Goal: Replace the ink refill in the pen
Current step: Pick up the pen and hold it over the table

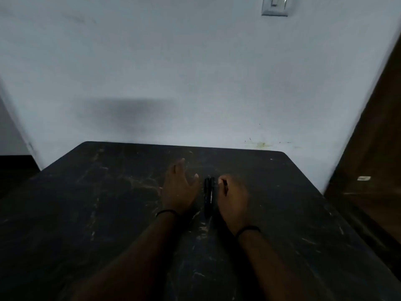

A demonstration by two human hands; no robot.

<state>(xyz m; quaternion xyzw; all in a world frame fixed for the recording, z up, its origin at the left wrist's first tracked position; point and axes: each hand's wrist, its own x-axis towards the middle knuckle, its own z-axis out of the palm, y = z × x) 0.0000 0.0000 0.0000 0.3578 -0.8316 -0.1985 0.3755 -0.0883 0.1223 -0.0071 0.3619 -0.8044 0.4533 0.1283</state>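
Observation:
Two black pens (209, 195) lie side by side on the dark scratched table (108, 203), pointing away from me. My left hand (179, 187) hovers just left of them with fingers straight and thumb spread toward the pens. My right hand (232, 197) sits just right of the pens with its fingers curled under; the dim light hides whether the fingertips touch a pen. No separate refill can be made out.
The table's far edge meets a pale wall (195, 83). A brown wooden door (373, 148) stands at the right. A light switch (275, 5) is high on the wall. Black bands circle both wrists.

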